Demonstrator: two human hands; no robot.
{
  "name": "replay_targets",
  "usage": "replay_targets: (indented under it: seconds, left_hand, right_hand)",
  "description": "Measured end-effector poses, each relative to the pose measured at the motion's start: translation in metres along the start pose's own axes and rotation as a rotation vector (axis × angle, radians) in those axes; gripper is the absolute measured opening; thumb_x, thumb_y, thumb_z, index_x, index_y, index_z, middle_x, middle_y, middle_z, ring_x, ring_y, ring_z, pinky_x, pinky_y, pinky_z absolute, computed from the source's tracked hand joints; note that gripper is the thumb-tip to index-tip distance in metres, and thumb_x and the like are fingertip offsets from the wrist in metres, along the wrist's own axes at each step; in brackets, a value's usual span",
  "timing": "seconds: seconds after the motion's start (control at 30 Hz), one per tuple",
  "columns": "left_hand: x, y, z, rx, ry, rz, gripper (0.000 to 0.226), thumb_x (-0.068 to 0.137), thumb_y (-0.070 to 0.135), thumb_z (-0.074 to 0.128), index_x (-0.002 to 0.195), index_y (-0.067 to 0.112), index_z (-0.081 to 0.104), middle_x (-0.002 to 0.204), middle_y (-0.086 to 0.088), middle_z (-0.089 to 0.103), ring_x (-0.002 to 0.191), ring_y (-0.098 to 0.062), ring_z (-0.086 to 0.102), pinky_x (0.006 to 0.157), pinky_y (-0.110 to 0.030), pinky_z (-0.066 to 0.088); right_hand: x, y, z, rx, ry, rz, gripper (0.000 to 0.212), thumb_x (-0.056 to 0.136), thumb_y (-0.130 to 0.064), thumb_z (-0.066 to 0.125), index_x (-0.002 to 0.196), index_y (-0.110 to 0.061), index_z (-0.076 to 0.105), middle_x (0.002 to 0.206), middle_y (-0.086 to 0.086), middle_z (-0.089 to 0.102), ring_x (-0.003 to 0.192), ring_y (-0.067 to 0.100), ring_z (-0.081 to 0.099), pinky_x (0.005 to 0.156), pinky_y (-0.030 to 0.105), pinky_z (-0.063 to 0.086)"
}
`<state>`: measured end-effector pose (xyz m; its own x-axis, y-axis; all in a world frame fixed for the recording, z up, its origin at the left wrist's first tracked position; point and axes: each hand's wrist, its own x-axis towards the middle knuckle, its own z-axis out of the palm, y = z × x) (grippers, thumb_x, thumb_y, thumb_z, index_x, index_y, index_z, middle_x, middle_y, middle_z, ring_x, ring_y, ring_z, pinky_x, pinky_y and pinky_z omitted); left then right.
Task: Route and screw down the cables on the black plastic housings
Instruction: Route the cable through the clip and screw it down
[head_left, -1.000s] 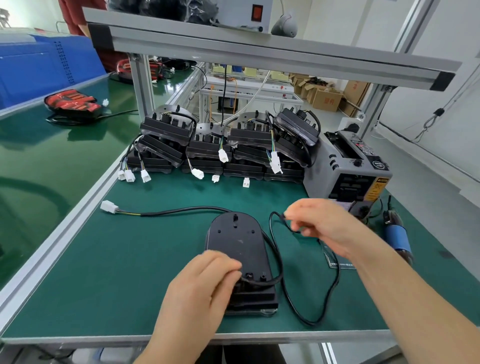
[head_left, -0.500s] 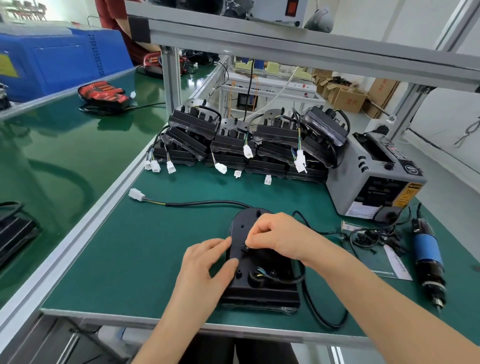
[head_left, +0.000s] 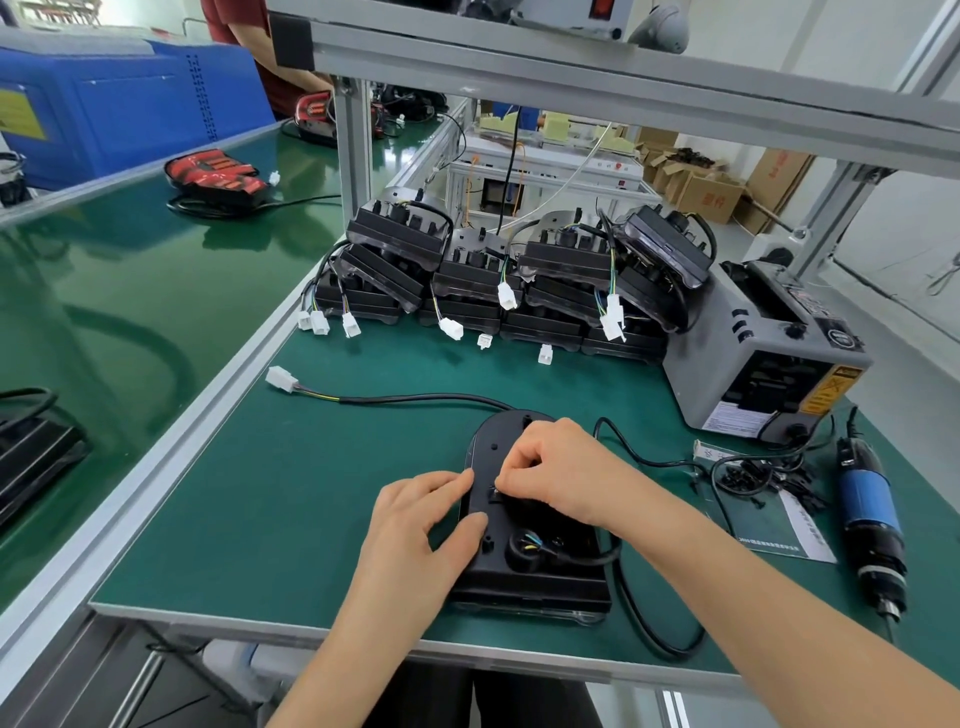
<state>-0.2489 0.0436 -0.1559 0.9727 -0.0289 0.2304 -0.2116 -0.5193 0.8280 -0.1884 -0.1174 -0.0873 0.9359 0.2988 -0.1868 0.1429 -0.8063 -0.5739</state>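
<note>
The black housing (head_left: 524, 566) lies flat at the near edge of the bench (head_left: 291, 519). The left hand (head_left: 415, 525) rests against the housing's left side, fingers loosely extended and touching it. The right hand (head_left: 550, 467), fingers curled, pinches a small black part (head_left: 493, 492) on top of the housing. The cable (head_left: 415, 399) runs from the housing's far end toward the left edge, ending in a white connector (head_left: 282, 378). An electric screwdriver (head_left: 867, 514) lies by the right edge

matt black plastic housing (head_left: 524, 566) on a matt green mat (head_left: 291, 499), edged by brushed aluminium rail (head_left: 156, 467).
</note>
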Motion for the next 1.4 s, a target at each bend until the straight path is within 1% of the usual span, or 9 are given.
replay_targets:
  seconds: [0.13,0.23,0.37,0.5,0.7,0.97,1.13,1.27,1.4]
  left_hand:
    - [-0.005,0.004,0.000,0.071,0.065,0.074,0.034,0.087,0.025,0.066,0.119,0.035,0.063,0.112,0.029,0.054,0.115,0.005,0.036,0.096,-0.007,0.030]
    - [-0.010,0.005,-0.001,0.221,0.126,0.227,0.034,0.080,0.006,0.072,0.108,0.025,0.072,0.106,0.012,0.065,0.106,-0.010,0.050,0.085,-0.019,0.044]
    - [-0.010,0.006,-0.003,0.443,0.072,0.366,0.052,0.057,-0.012,0.076,0.102,0.013,0.075,0.101,-0.003,0.069,0.095,-0.027,0.063,0.071,-0.033,0.057]
    - [-0.008,0.007,-0.006,0.560,0.042,0.394,0.053,0.052,-0.010,0.078,0.100,0.014,0.076,0.099,-0.005,0.070,0.090,-0.030,0.064,0.070,-0.036,0.058]
    - [-0.007,0.009,-0.006,0.573,0.049,0.384,0.055,0.049,-0.014,0.075,0.097,0.014,0.076,0.096,-0.006,0.069,0.089,-0.030,0.063,0.067,-0.036,0.057]
    - [-0.008,0.011,-0.006,0.578,0.053,0.375,0.054,0.048,-0.014,0.076,0.095,0.013,0.076,0.096,-0.006,0.069,0.088,-0.031,0.063,0.067,-0.035,0.057]
    - [-0.004,0.010,-0.008,0.540,0.119,0.415,0.044,0.068,-0.007,0.056,0.103,0.014,0.074,0.093,0.001,0.069,0.084,-0.024,0.062,0.070,-0.030,0.053]
    - [0.001,0.013,-0.007,0.680,0.033,0.394,0.066,0.048,-0.004,0.080,0.109,0.020,0.073,0.088,-0.002,0.066,0.079,-0.027,0.062,0.061,-0.034,0.054]
    - [0.001,0.017,-0.009,0.767,-0.003,0.389,0.071,0.040,0.004,0.083,0.106,0.026,0.073,0.087,-0.005,0.065,0.080,-0.029,0.062,0.064,-0.036,0.054]
  right_hand:
    - [0.000,-0.001,0.002,-0.037,0.032,-0.003,0.031,0.083,-0.025,0.065,0.054,-0.031,0.057,0.080,-0.004,0.063,0.101,0.018,0.047,0.077,0.029,0.041]
    - [-0.001,-0.002,0.002,-0.068,0.042,-0.011,0.034,0.084,-0.025,0.065,0.052,-0.032,0.054,0.076,-0.007,0.060,0.105,0.019,0.046,0.084,0.033,0.044]
    - [-0.001,-0.004,0.002,-0.088,0.037,-0.003,0.035,0.084,-0.026,0.065,0.053,-0.033,0.053,0.075,-0.009,0.059,0.107,0.016,0.040,0.083,0.030,0.041]
    - [-0.002,-0.005,0.003,-0.135,0.036,-0.009,0.032,0.085,-0.028,0.064,0.055,-0.031,0.054,0.076,-0.012,0.054,0.106,0.016,0.040,0.083,0.029,0.040]
    - [-0.002,-0.004,0.004,-0.170,0.045,-0.020,0.030,0.085,-0.030,0.063,0.058,-0.034,0.049,0.087,-0.011,0.051,0.106,0.017,0.040,0.084,0.028,0.038]
    - [-0.001,0.000,0.003,-0.148,0.059,-0.019,0.026,0.084,-0.030,0.064,0.062,-0.034,0.052,0.086,-0.013,0.049,0.105,0.016,0.042,0.081,0.028,0.036]
    - [-0.001,0.007,0.002,-0.088,0.087,-0.016,0.022,0.088,-0.023,0.059,0.070,-0.035,0.054,0.093,-0.013,0.050,0.106,0.014,0.046,0.083,0.026,0.037]
    - [-0.002,0.013,0.003,-0.057,0.099,-0.033,0.022,0.089,-0.017,0.056,0.077,-0.035,0.057,0.095,-0.015,0.050,0.106,0.010,0.043,0.083,0.024,0.034]
    - [-0.002,0.016,0.004,-0.038,0.111,-0.045,0.026,0.090,-0.014,0.054,0.079,-0.037,0.059,0.094,-0.018,0.049,0.106,0.008,0.042,0.084,0.023,0.033]
